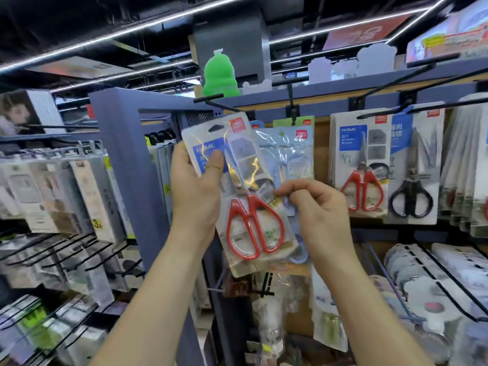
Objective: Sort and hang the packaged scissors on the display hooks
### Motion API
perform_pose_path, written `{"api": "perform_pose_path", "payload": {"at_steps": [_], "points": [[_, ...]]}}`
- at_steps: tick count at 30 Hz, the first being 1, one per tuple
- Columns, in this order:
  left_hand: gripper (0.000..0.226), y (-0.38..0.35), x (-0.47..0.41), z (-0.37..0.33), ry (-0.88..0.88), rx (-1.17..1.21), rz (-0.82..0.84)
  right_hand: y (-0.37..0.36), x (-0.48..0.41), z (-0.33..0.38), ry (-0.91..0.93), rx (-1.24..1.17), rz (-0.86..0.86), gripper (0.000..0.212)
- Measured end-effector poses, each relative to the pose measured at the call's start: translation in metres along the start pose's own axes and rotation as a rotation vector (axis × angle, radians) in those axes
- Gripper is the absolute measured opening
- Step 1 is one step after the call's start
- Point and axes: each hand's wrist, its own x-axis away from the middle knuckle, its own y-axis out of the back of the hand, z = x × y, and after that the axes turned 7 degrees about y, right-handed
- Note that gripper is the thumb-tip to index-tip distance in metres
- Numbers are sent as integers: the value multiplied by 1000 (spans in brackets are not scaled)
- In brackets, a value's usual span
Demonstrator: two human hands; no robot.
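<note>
My left hand [196,191] grips a clear pack of red-handled scissors [248,207] by its left edge, thumb on the blue label, holding it tilted in front of the rack. My right hand [314,210] pinches the right edge of that pack near the blades. Behind it hangs a pack of pale blue scissors [293,157]. To the right, a matching red scissors pack [360,165] and a black-handled scissors pack [413,175] hang on hooks. An empty black hook [211,101] sticks out just above the held pack.
A blue upright post [124,165] divides this rack from the shelves of packaged goods on the left. Long bare hooks [66,249] jut out lower left. More hooks with packs [435,270] fill the lower right. A green figure [220,77] stands on top.
</note>
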Motion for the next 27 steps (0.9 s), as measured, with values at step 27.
{"api": "perform_pose_path", "payload": {"at_steps": [27], "points": [[57,13,-31,40,224,-316,36,23,-17,-30,135,382,-194,24]]}}
